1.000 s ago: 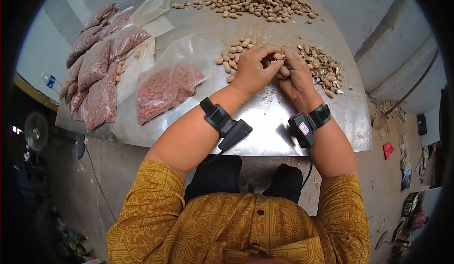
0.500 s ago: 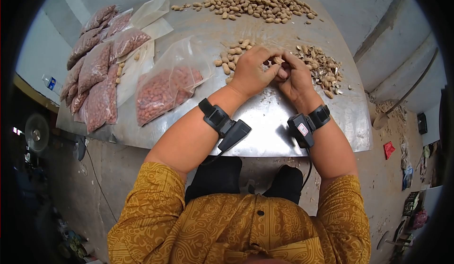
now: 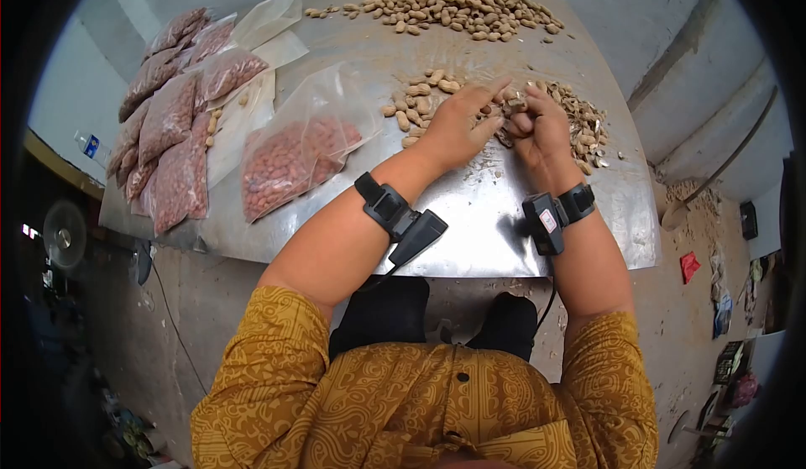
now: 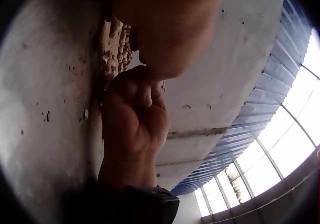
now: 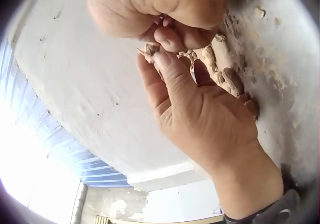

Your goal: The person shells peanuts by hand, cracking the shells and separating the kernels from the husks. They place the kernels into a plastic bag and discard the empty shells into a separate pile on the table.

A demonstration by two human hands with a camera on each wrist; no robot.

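Both hands meet over the metal table, working at a broken peanut shell (image 3: 518, 99). In the right wrist view, the thumb and forefinger of my left hand (image 5: 210, 114) pinch the jagged peanut shell (image 5: 149, 50). Bent fingers of my right hand (image 5: 155, 6) close in on it from above. From the head view, my left hand (image 3: 460, 126) sits left of the shell and my right hand (image 3: 541, 137) grips at its right side, fingers curled. Whole peanuts (image 3: 413, 104) lie beside the left hand; empty shells (image 3: 585, 125) are heaped beyond the right. The palms are partly hidden.
A large peanut pile (image 3: 462, 3) covers the table's far side. An unsealed plastic bag (image 3: 298, 158) of red peanut kernels lies left of the arms. Farther left are stacked filled bags (image 3: 168, 116). The metal table's (image 3: 470, 251) near edge runs just before the person's lap.
The right hand has shifted slightly right, away from the left. The left thumb and forefinger are spread wider than before, and the broken shell shows between the hands. Bags and piles stay put.
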